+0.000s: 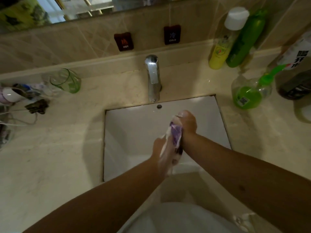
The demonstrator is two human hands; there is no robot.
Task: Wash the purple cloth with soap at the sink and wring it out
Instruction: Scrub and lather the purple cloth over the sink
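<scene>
Nearest to us, both bare forearms reach forward over the white sink (134, 125), which is set into a pale marble-patterned worktop (50, 157). Above the basin the two hands meet around the purple cloth (175, 135), which is bunched into a narrow upright roll and streaked with white lather. The left hand (162, 152) is at the lower end, its grip clenched on the cloth, with foam along the fingers and wrist. The right hand (187, 125) is at the upper end, its grip likewise closed around the cloth, with suds at the fingertips. The cloth is held clear of the basin floor, between the two hands. Beyond the hands we note the overflow hole (159, 106) in the back wall of the sink, and above it the chrome tap (152, 78) standing on the worktop; we cannot tell whether water is running. To the left of the tap lies a green-tinted glass (67, 80) beside a clutter of small items and a white cable. To the right stands a clear pump bottle (248, 95) part-filled with green liquid. Farther back, against the wall, stand a yellow bottle (220, 54) with a white cap and a green bottle (244, 41). On the tiled wall are two dark tags marked HOT (124, 41) and COLD (172, 34).
</scene>
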